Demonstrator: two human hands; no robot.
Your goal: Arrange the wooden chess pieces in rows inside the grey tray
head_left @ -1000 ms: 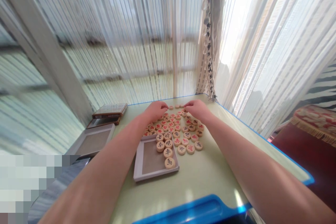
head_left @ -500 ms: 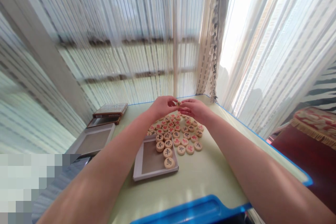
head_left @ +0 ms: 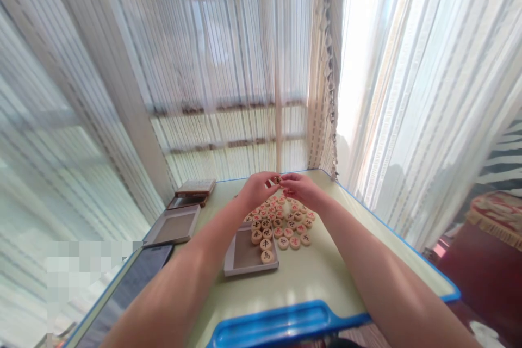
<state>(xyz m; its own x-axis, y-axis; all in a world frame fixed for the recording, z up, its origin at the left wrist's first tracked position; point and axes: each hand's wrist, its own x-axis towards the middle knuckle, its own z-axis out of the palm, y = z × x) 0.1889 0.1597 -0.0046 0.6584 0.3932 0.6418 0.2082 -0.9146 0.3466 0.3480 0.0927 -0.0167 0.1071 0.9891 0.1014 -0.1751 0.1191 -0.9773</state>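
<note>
Between my left hand (head_left: 259,187) and my right hand (head_left: 303,187), a small round xiangqi piece (head_left: 278,180) with a dark character is held up at the fingertips of both. My hands are above the far part of a spread of xiangqi pieces (head_left: 294,243), wooden discs with red or black characters. Below my left forearm lies a shallow white box tray (head_left: 243,271). Several black-lettered pieces (head_left: 267,257) stand in rows along its right side. My left wrist and forearm hide some of the pieces on the left.
A green table (head_left: 326,274) with a blue rim and a blue handle-like recess (head_left: 273,322) is under everything. At left are another shallow tray (head_left: 177,224), stacked boxes (head_left: 196,187) and a dark flat device (head_left: 130,283). Sheer curtains (head_left: 228,65) hang behind. A red-covered seat (head_left: 481,255) stands at right.
My view has tilted up and shifted left, so the table and hands appear lower. Both hands still hold the piece at their fingertips. The tray's pieces look unchanged.
</note>
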